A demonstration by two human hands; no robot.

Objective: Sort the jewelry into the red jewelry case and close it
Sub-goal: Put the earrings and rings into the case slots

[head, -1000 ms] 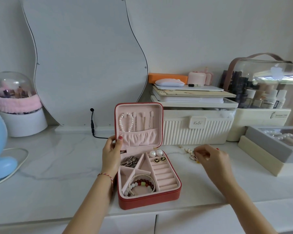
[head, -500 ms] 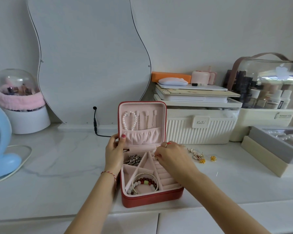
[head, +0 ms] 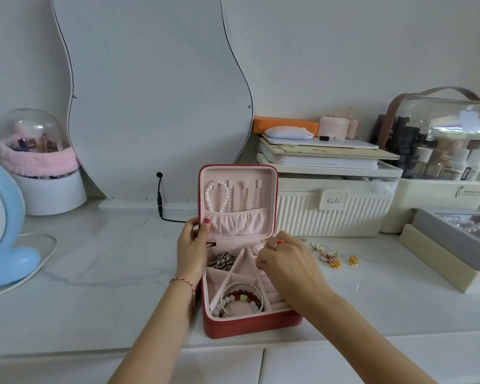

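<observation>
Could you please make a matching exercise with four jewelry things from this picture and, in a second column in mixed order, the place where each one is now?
Things:
1. pearl bracelet
2. red bead bracelet
3. gold flower earrings
4. silver chain pile

Places:
A. on the counter, right of the red jewelry case
B. front left compartment of the tray
C. hanging in the open lid
D. back left compartment, beside the left hand

Pairs: 1-C, 2-B, 3-A, 4-D
</observation>
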